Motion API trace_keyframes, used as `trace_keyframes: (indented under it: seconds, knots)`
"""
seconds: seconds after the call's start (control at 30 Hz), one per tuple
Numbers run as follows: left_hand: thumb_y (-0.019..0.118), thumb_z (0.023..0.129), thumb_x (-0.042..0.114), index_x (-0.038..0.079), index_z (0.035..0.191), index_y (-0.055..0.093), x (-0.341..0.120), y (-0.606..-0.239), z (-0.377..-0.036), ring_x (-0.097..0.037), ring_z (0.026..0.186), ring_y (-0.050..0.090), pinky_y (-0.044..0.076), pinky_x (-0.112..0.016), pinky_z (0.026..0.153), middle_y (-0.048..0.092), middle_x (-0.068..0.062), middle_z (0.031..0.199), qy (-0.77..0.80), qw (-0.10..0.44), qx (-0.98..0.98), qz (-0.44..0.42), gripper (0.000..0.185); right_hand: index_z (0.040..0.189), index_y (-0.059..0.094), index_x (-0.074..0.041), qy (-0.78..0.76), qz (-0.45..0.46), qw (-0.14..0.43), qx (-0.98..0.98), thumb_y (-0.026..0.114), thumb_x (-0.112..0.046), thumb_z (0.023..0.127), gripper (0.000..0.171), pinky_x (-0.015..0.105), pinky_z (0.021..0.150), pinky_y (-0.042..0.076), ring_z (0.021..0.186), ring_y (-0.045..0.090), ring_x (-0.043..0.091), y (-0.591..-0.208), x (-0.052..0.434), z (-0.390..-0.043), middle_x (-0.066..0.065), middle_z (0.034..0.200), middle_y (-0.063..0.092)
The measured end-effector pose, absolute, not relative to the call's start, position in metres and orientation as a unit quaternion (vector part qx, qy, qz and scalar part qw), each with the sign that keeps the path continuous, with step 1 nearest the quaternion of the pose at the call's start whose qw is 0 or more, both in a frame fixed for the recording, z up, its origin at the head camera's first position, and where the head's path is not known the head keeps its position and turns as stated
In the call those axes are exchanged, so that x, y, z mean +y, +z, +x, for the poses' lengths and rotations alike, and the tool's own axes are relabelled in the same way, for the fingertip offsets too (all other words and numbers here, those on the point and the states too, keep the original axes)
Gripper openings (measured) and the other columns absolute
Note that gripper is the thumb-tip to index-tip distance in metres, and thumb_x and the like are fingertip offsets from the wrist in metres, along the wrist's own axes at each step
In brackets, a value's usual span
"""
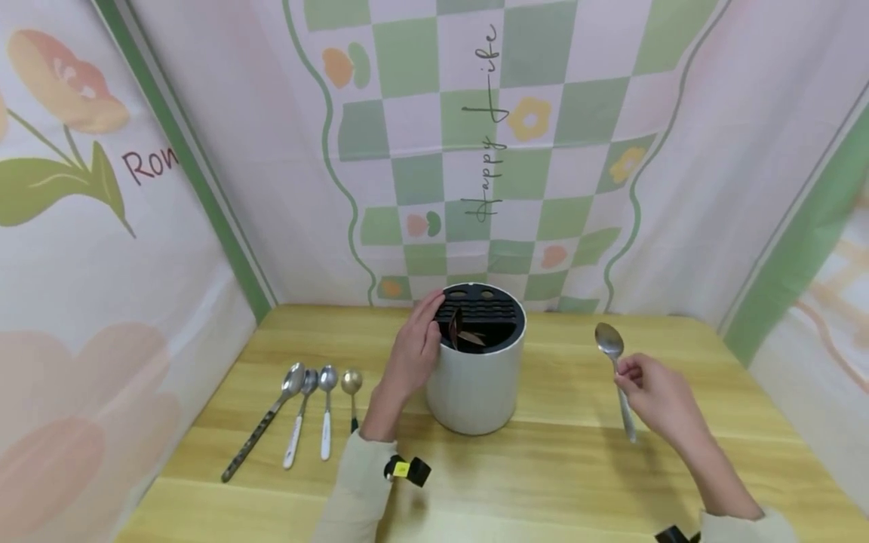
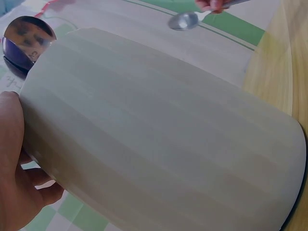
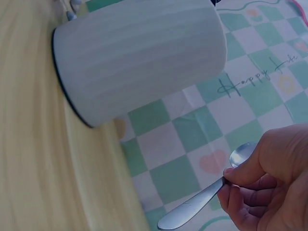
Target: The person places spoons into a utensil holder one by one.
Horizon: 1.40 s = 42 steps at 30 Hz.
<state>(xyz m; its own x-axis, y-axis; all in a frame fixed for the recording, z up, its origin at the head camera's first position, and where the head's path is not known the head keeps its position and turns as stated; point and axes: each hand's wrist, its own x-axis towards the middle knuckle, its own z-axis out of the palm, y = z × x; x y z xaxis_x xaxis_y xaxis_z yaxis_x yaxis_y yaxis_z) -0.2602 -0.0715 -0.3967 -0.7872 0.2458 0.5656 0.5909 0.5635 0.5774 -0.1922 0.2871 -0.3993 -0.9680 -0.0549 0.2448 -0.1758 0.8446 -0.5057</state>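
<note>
A white cylindrical utensil holder (image 1: 477,381) with a black slotted top stands mid-table, also filling the left wrist view as a holder (image 2: 159,139) and seen in the right wrist view as a holder (image 3: 139,53). My left hand (image 1: 416,348) grips its left side near the rim, thumb (image 2: 12,144) against the wall. My right hand (image 1: 655,392) pinches a steel spoon (image 1: 614,369) by the handle, bowl pointing up and away, to the right of the holder and above the table. The same spoon (image 3: 202,199) shows in the right wrist view, and its bowl (image 2: 185,20) in the left.
Several spoons (image 1: 308,411) lie side by side on the wooden table (image 1: 557,467) to the left of the holder. Printed cloth walls (image 1: 489,151) close in the back and both sides. A dark spoon bowl (image 2: 24,41) sticks out of the holder's top.
</note>
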Motion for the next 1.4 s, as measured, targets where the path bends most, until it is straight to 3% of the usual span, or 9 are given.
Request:
trace_keyframes:
  seconds: [0.3,0.63,0.73,0.93,1.17,1.4]
  knots:
    - [0.035,0.103,0.014,0.001,0.148,0.043,-0.073,-0.398,-0.26,-0.028,0.145,0.04,0.034,-0.042,0.121,0.042,-0.012,0.156,-0.396,0.217,-0.859,-0.241,0.048,0.101,0.064,0.005,0.308,0.061,0.168,-0.935,0.065,-0.002,0.091,0.012,0.01,0.062,0.048,0.082,0.068,0.03,-0.382,0.264,-0.195,0.02,0.092,0.069]
    - [0.035,0.103,0.013,0.001,0.149,0.042,-0.072,-0.397,-0.259,-0.029,0.145,0.04,0.034,-0.042,0.121,0.041,-0.013,0.156,-0.398,0.216,-0.859,-0.24,0.048,0.102,0.064,0.004,0.341,0.061,0.194,-0.918,0.065,-0.003,0.092,0.013,0.001,0.067,0.045,0.09,0.068,0.034,-0.365,0.245,-0.199,0.021,0.097,0.069]
    - [0.034,0.103,0.013,0.0,0.149,0.042,-0.072,-0.397,-0.259,-0.029,0.145,0.04,0.034,-0.043,0.121,0.041,-0.014,0.156,-0.399,0.219,-0.857,-0.241,0.048,0.102,0.064,0.004,0.35,0.072,0.204,-0.911,0.064,-0.003,0.093,0.011,0.0,0.067,0.045,0.089,0.067,0.029,-0.358,0.238,-0.201,0.021,0.096,0.069]
    - [0.034,0.103,0.013,0.0,0.148,0.043,-0.072,-0.396,-0.26,-0.028,0.145,0.041,0.034,-0.042,0.121,0.041,-0.011,0.157,-0.402,0.224,-0.854,-0.241,0.048,0.101,0.064,0.003,0.368,0.081,0.227,-0.898,0.064,-0.004,0.094,0.01,0.0,0.069,0.046,0.081,0.056,-0.002,-0.343,0.222,-0.206,0.018,0.094,0.068]
    - [0.034,0.103,0.014,0.001,0.149,0.043,-0.073,-0.395,-0.26,-0.028,0.145,0.04,0.034,-0.042,0.121,0.041,-0.011,0.157,-0.405,0.218,-0.854,-0.245,0.048,0.102,0.063,0.007,0.399,0.084,0.235,-0.882,0.064,-0.003,0.093,0.013,-0.001,0.07,0.046,0.084,0.059,0.008,-0.329,0.208,-0.209,0.021,0.098,0.067]
    - [0.034,0.103,0.014,0.001,0.149,0.043,-0.073,-0.396,-0.26,-0.028,0.145,0.039,0.033,-0.043,0.122,0.041,-0.011,0.157,-0.402,0.212,-0.856,-0.245,0.048,0.101,0.064,0.006,0.421,0.089,0.258,-0.865,0.067,-0.004,0.092,0.013,-0.001,0.072,0.046,0.08,0.054,-0.01,-0.319,0.197,-0.211,0.021,0.097,0.067]
